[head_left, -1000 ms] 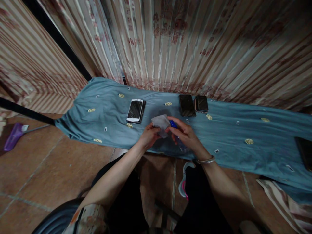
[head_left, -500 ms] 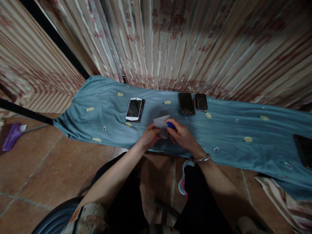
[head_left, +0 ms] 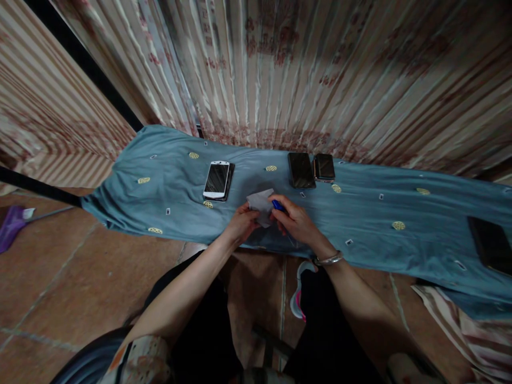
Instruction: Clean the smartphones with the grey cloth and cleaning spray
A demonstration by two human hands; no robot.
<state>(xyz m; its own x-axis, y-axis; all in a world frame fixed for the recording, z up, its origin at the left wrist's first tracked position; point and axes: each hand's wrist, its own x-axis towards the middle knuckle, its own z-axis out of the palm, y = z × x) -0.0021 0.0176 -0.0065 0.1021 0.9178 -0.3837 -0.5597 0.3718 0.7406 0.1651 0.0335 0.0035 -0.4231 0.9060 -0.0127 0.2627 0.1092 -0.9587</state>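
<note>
Cloth (head_left: 261, 204), pale grey and folded, sits pinched in the left hand (head_left: 241, 224), held up just above the near edge of the blue bedsheet (head_left: 380, 224) that drapes the low surface. Left fingers are closed together on the cloth's lower left corner, so the sheet of fabric stands up and fans away from the palm, toward the curtain (head_left: 280, 69). Right beside it comes the right hand (head_left: 298, 224), wrapped shut around a small spray bottle (head_left: 279, 206) with a blue cap; only the cap and a little of the clear body show past the fingers. Look at the line-up: the bottle's long axis runs from the right palm up and to the left, blue tip aimed straight at the cloth and all but touching its right edge. Cloth lies to the left of the bottle's tip, the two hands nearly meeting, knuckles close. A silver bangle (head_left: 328, 260) rings the right wrist. Out beyond the hands, a white phone (head_left: 216, 180) rests screen up on the sheet to the left, nearer the left hand; two dark phones (head_left: 312, 169) lie side by side to the right, nearer the right hand. Another dark device (head_left: 490, 245) sits well apart at the far right.
</note>
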